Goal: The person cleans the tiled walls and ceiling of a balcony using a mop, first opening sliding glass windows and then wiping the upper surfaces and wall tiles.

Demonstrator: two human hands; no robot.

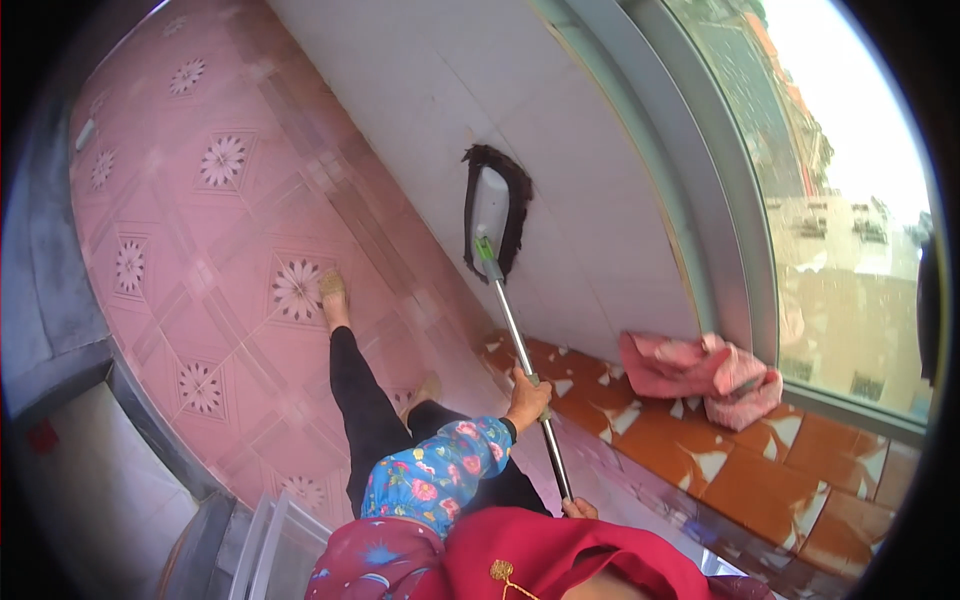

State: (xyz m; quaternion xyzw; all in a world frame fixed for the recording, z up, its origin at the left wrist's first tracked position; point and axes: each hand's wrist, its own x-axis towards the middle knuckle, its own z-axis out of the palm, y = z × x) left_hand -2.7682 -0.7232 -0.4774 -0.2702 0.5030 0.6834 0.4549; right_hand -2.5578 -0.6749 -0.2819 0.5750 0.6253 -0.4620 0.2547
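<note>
A flat mop [493, 201] with a white-grey plate and a dark brown shaggy pad lies against the white tiled wall [592, 202]. A green and grey joint links it to a metal pole [511, 319]. My left hand [528, 399], in a blue floral oversleeve [450, 465], is wrapped around the pole at a grey collar. Lower down, close to my body, my right hand [580, 508] grips the same pole; most of that hand and its arm are hidden. The pole slants up and left from me to the wall.
A crumpled pink cloth [701, 375] lies on an orange-brown tiled ledge [757, 480] beside a metal-framed window [757, 247]. Pink flower-patterned tiles [247, 217] cover the floor under my feet. Grey stone edging [45, 300] and a white-framed panel [281, 551] stand at left.
</note>
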